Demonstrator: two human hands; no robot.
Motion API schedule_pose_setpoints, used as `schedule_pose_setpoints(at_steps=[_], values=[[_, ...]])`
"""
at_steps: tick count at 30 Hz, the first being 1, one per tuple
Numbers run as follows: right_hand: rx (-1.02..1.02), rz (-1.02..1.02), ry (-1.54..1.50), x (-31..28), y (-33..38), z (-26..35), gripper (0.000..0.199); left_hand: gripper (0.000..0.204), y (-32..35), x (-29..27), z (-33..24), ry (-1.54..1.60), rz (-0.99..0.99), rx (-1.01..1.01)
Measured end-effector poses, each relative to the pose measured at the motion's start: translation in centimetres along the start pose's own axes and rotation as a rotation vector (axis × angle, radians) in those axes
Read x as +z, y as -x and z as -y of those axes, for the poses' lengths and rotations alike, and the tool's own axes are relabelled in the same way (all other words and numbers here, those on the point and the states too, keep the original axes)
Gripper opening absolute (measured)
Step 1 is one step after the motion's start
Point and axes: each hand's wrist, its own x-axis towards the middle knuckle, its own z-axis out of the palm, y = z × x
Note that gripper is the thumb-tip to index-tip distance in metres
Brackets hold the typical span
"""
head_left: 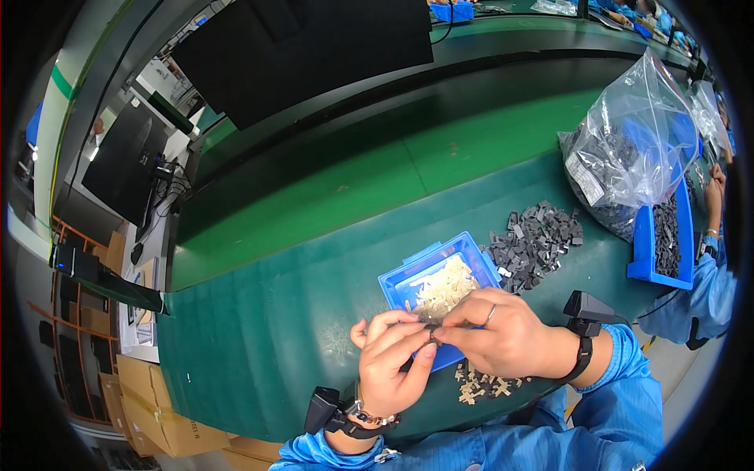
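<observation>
My left hand (394, 365) and my right hand (495, 331) meet over the near edge of a blue plastic bin (391, 289). Both pinch a small dark piece (431, 327) between their fingertips; its exact kind is too small to make out. Inside the bin lies a heap of small cream-coloured pieces (449, 282). Just beyond it, to the right, spreads a pile of small black and grey rectangular pieces (538, 243). Close to my right wrist, a smaller heap of mixed cream and dark pieces (481, 385) rests on the table, partly under my arm.
A large clear plastic bag of dark pieces (613, 165) stands at the right, beside a blue bin of dark pieces (642, 250). A co-worker's arm (695, 294) is at far right. A big black panel (306, 51) hangs above the green table (259, 345). Cardboard boxes (169, 404) stand lower left.
</observation>
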Motion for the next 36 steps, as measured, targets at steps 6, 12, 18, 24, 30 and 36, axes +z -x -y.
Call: schedule_pose_setpoints(at_steps=[6,12,18,24,30,36], values=[[0.133,-0.029,-0.054,-0.6,-0.5,0.4,0.020,0.005,-0.1,0.1,-0.1,0.006,0.007,0.009],[0.156,-0.020,-0.133,-0.6,0.0,0.6,0.014,0.004,-0.4,0.1,-0.7,-0.075,0.037,0.049],[0.174,0.013,-0.198,-0.5,0.0,0.8,0.008,0.006,-0.1,0.2,-0.7,-0.122,0.039,0.051],[0.230,-0.190,0.043,-4.4,-1.3,-1.6,0.012,0.006,-0.1,0.0,-0.1,-0.110,-0.057,-0.033],[0.564,-0.169,0.343,-8.3,1.3,-10.0,0.034,0.015,0.3,0.2,-0.2,-0.090,-0.060,0.014],[0.644,-0.020,0.397,-7.6,1.3,-11.3,0.037,0.015,0.4,0.0,0.0,-0.017,-0.059,-0.014]])
